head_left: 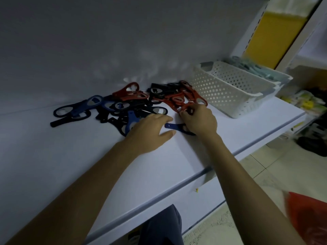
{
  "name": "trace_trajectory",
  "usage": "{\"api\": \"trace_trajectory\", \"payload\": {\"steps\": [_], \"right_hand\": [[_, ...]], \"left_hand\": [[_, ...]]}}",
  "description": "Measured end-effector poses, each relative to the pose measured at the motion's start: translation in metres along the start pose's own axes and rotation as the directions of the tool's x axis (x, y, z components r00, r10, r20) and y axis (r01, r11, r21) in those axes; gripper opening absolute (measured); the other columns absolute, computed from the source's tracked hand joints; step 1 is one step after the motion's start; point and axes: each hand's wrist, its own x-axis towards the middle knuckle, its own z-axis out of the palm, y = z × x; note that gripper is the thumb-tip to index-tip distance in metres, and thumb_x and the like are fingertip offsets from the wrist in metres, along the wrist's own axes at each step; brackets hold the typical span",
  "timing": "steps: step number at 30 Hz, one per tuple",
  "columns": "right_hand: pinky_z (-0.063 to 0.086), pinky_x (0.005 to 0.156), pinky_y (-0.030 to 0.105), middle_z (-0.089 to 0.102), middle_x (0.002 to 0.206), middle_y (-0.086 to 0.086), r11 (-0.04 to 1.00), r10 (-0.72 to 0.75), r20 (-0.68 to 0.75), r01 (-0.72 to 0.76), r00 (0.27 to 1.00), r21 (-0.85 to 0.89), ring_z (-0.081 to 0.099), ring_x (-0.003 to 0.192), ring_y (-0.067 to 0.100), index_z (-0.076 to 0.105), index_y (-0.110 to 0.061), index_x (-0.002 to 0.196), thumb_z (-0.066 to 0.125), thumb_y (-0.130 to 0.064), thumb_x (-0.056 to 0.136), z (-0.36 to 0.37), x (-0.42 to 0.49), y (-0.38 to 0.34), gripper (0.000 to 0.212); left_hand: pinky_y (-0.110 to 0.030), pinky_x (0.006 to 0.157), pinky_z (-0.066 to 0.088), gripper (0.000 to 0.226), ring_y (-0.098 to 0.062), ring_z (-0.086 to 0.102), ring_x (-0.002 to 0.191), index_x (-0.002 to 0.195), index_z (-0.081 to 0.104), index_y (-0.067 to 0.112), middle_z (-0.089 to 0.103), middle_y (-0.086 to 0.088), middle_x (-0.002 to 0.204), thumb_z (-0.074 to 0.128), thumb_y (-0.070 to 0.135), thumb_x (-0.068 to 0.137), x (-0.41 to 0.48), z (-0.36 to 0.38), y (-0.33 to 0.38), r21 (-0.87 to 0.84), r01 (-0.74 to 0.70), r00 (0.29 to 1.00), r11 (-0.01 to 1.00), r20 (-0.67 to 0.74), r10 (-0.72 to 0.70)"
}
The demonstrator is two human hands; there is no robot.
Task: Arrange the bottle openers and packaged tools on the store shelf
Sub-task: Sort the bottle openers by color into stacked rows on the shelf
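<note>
Two hands are busy at a heap of bottle openers (123, 106) on the white shelf (88, 165). The right hand (200, 119) pinches a red opener (182, 106) at the edge of the heap. The left hand (150, 131) lies flat with its fingers out, touching the blue openers (131, 121). This looks like sorting by colour. Next, the red opener probably has to be lifted out of the tangle. A white basket (230, 89) sits just beside the heap. Farther off are a tiled floor (265, 174) and a red bag (307, 220).
</note>
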Motion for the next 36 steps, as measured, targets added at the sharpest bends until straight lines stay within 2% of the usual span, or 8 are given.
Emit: {"api": "trace_trajectory", "payload": {"steps": [6,9,13,19,22,26,32,36], "right_hand": [[0.047,0.073,0.034,0.067,0.079,0.003,0.919,-0.176,-0.604,0.349,0.777,0.182,0.061,0.073,0.023,0.067,-0.011,0.086,0.045,-0.019,0.098,0.014,-0.016,-0.014,0.027],[0.043,0.076,0.019,0.068,0.095,0.008,0.765,-0.452,-0.656,0.64,0.605,0.062,0.059,0.089,0.018,0.071,-0.007,0.106,0.052,-0.016,0.094,0.017,-0.022,-0.025,0.025],[0.045,0.062,0.034,0.067,0.085,0.011,0.555,-0.7,-0.558,0.831,0.446,-0.032,0.058,0.074,0.025,0.074,-0.002,0.097,0.056,-0.009,0.091,0.029,-0.028,-0.034,0.021],[0.046,0.068,0.028,0.07,0.08,0.002,0.637,-0.639,-0.489,0.765,0.594,0.096,0.06,0.074,0.017,0.072,-0.008,0.079,0.054,-0.015,0.086,0.023,-0.027,-0.031,0.019],[0.042,0.077,0.032,0.069,0.091,0.001,0.886,-0.38,-0.525,0.462,0.761,0.028,0.057,0.087,0.018,0.07,-0.013,0.087,0.052,-0.024,0.084,0.016,-0.02,-0.019,0.022],[0.029,0.104,0.044,0.053,0.129,0.01,0.988,0.058,-0.191,-0.083,0.98,-0.129,0.044,0.124,0.03,0.052,-0.018,0.128,0.051,-0.048,0.089,0.013,-0.006,0.003,0.05],[0.039,0.071,0.036,0.056,0.079,0.005,0.99,-0.016,-0.12,0.0,0.993,-0.138,0.054,0.08,0.029,0.055,-0.009,0.086,0.045,-0.026,0.096,0.014,-0.009,0.001,0.022],[0.044,0.075,0.039,0.05,0.055,-0.005,0.988,-0.107,-0.224,0.079,0.969,-0.132,0.05,0.062,0.025,0.051,-0.017,0.072,0.044,-0.022,0.099,0.01,-0.012,0.0,0.028]], "left_hand": [[-0.029,0.092,0.05,0.033,-0.013,0.063,0.097,0.114,0.063,0.016,0.068,0.003,0.101,0.052,0.04,0.094,0.01,-0.01,-0.005,-0.452,0.16,0.966,0.877,-0.112,-0.234],[-0.041,0.094,0.05,0.065,-0.01,0.065,0.1,0.105,0.067,0.029,0.072,0.005,0.1,0.026,0.075,0.082,0.012,-0.011,-0.001,-0.582,0.19,0.964,0.791,-0.04,-0.261],[-0.034,0.089,0.052,0.08,-0.006,0.064,0.099,0.102,0.064,0.03,0.07,0.003,0.1,0.02,0.088,0.07,0.011,-0.013,0.005,-0.664,0.159,0.969,0.731,-0.039,-0.246],[-0.023,0.072,0.05,0.033,-0.005,0.065,0.076,0.106,0.065,0.021,0.068,0.004,0.083,0.036,0.036,0.1,0.018,-0.009,-0.001,-0.759,0.118,0.896,0.64,-0.196,-0.398],[-0.008,0.062,0.041,0.032,0.004,0.061,0.07,0.119,0.062,0.014,0.068,0.005,0.089,0.036,0.023,0.102,0.018,-0.007,-0.003,-0.71,0.096,0.878,0.698,-0.27,-0.396],[-0.007,0.059,0.041,0.029,0.004,0.06,0.067,0.121,0.06,0.01,0.067,0.004,0.087,0.043,0.018,0.1,0.017,-0.008,-0.002,-0.685,0.048,0.863,0.727,-0.338,-0.375],[-0.008,0.059,0.043,0.024,-0.002,0.063,0.069,0.108,0.064,0.01,0.07,-0.001,0.091,0.042,0.014,0.099,0.016,-0.008,-0.003,-0.716,0.077,0.846,0.694,-0.321,-0.425],[-0.008,0.054,0.042,0.022,-0.004,0.063,0.065,0.103,0.064,0.012,0.068,0.001,0.085,0.042,0.012,0.098,0.016,-0.008,0.0,-0.733,0.075,0.847,0.676,-0.311,-0.431]]}}
